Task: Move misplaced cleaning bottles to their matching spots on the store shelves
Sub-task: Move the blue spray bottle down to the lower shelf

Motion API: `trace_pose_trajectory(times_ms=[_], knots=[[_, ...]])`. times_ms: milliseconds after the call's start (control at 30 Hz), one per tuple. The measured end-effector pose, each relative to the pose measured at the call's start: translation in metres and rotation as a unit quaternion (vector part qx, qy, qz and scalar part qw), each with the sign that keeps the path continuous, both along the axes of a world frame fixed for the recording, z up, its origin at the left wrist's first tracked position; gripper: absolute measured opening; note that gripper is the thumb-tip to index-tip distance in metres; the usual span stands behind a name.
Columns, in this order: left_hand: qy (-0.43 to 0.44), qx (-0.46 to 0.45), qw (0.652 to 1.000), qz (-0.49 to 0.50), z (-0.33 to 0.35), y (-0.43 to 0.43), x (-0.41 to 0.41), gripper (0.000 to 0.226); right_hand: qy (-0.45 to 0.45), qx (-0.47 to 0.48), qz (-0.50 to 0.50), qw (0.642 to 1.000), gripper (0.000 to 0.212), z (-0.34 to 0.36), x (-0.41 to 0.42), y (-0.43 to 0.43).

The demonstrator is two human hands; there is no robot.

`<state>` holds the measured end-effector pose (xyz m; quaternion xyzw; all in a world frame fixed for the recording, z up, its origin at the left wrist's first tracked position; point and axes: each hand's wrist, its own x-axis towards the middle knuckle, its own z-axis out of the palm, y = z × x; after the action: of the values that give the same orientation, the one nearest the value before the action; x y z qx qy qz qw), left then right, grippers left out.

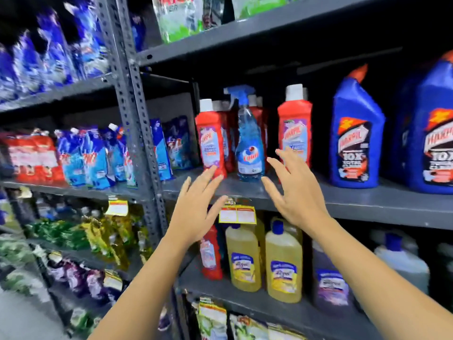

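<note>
Item: blue spray bottle (250, 143), upright on the middle shelf (367, 204), set among red bottles (210, 138) and so apparently misplaced.

Neighbours: a red bottle just to its left, another (295, 126) a little to its right, more red ones behind; large blue jugs (356, 133) further right. Yellow bottles (283, 263) stand on the shelf below, with one red bottle (210, 253) beside them, possibly also out of place.

Risks: tight spacing. A hand closing from either side could knock a red bottle over or push it off the shelf edge. The tall spray bottle could tip if caught low or by the trigger.

Grip: left hand (196, 209) and right hand (291, 192) both spread wide, fingers splayed, holding nothing. They flank the spray bottle from the front; whether any fingertip touches a bottle cannot be told.
</note>
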<state>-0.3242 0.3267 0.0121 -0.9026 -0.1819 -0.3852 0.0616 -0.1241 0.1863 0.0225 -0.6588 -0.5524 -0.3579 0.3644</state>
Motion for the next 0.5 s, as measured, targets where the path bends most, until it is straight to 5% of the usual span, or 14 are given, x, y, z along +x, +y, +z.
trace_pose_trajectory(times_ms=[500], knots=[[0.016,-0.015,1.000,0.014,-0.026,0.105,0.010,0.052,0.028,0.022,-0.021,0.999,0.031,0.015,-0.001,0.090]])
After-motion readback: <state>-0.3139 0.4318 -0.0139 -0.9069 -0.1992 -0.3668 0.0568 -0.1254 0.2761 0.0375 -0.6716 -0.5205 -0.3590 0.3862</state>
